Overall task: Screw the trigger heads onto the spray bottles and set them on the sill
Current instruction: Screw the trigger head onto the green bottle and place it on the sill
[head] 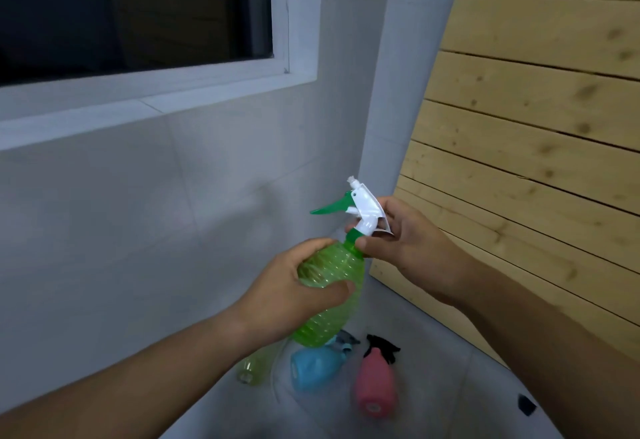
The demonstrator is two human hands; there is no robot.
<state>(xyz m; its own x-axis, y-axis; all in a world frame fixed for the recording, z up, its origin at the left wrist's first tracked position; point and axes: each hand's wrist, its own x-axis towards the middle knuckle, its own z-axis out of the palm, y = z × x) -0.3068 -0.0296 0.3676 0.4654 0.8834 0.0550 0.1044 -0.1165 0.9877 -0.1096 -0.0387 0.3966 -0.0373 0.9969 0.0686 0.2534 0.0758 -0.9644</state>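
The green bottle (329, 296) is held in mid-air in front of me, well below the window sill (104, 116), its long axis tilted so the neck points up and to the right. The white trigger head (363, 210) sits on that neck, green lever pointing left. My left hand (294, 286) is clamped round the bottle's upper body, thumb across the front. My right hand (405, 241) is closed on the green collar and the head's stem, fingers wrapped from the right side. I judge the head is being threaded on; whether it is fully tight I cannot tell.

The right hand is nearer the joint, so the turning falls to it while the left steadies (sill lies up and to the left of both).

Below, on the pale floor (450, 369): a blue bottle (315, 366) and a pink bottle (375, 383) lying down with heads fitted, and a yellowish bottle (256, 366) whose neck looks bare.
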